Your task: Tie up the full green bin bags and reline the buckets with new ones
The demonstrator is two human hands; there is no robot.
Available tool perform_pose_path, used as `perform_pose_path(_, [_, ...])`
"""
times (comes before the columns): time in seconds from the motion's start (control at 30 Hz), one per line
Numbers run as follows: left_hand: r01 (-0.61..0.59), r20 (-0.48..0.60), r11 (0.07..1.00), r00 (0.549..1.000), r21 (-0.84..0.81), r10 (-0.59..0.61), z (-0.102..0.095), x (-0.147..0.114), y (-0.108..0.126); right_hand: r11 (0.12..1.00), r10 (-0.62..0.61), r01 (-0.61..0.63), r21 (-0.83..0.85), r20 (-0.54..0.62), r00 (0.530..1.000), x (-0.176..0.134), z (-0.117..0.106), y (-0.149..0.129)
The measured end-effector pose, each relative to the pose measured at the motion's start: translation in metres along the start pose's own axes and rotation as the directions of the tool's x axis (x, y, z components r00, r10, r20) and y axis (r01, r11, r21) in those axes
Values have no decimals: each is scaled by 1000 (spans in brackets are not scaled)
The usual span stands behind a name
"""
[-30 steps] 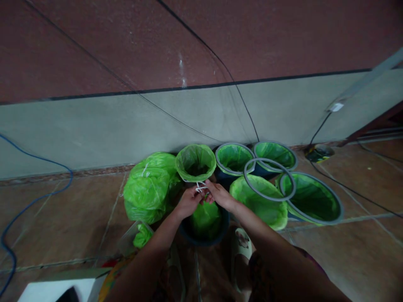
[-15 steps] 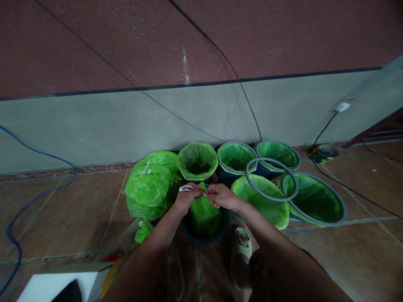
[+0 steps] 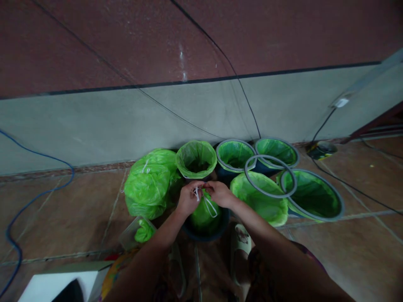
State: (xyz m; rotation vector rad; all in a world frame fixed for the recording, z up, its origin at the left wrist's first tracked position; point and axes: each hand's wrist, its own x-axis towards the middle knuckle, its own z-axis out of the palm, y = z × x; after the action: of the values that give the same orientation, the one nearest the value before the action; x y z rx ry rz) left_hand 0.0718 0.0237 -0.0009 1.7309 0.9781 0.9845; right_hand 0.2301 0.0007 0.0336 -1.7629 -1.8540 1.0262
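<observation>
Both hands meet above a dark bin point(image 3: 206, 238) between my feet. A green trash bag point(image 3: 204, 219) in it is gathered up toward my fingers. My left hand point(image 3: 188, 200) is closed at the bag's neck, with part of a white drawstring point(image 3: 211, 209) showing at its fingers. Close against it, my right hand point(image 3: 221, 193) pinches at the same neck, and a loop of the drawstring hangs below it. The fingertips overlap, so their exact grip is partly hidden.
A full green bag point(image 3: 147, 186) rests at the left. Bins with green liners, such as a grey-rimmed one point(image 3: 341, 201), stand behind and right. A loose grey ring point(image 3: 294, 184) lies across two of them. A clear container point(image 3: 129, 230) and white box point(image 3: 59, 287) are near left.
My hands have drawn closer together at the bag's neck. A white drawstring loop now dangles over the bag, where before the string lay across my left hand.
</observation>
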Motion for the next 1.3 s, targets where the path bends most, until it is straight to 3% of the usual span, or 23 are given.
perform_pose_path(0.17, [47,-29,997,998,-58,-49,4,-4,8,970,47,-57,235,49,998,5,6,7])
perform_pose_path(0.33, [79,-53,995,995,-55,-82,5,-6,3,887,166,-205,415,128,978,5,8,7])
perform_pose_path(0.47, [136,-79,990,987,-39,-139,4,-4,-5,798,202,-253,548,152,968,3,8,5])
perform_pose_path(0.63, [277,29,946,961,-168,-276,0,0,-4,704,237,-301,644,186,954,2,8,7])
perform_pose_path(0.77, [339,81,903,941,-263,-330,-2,2,0,695,237,-298,654,184,954,3,10,9])
perform_pose_path(0.9, [347,93,903,938,-253,-335,-2,2,0,822,210,-241,516,119,970,4,13,12])
perform_pose_path(1.03, [318,74,932,948,-176,-309,1,1,-5,991,69,-63,120,-47,997,4,9,11])
perform_pose_path(1.17, [264,47,964,964,-38,-262,2,2,-8,978,-7,-11,-210,-82,997,0,1,4])
perform_pose_path(1.3, [246,2,956,968,157,-249,-6,1,-9,911,96,-121,-393,-83,992,-1,0,9])
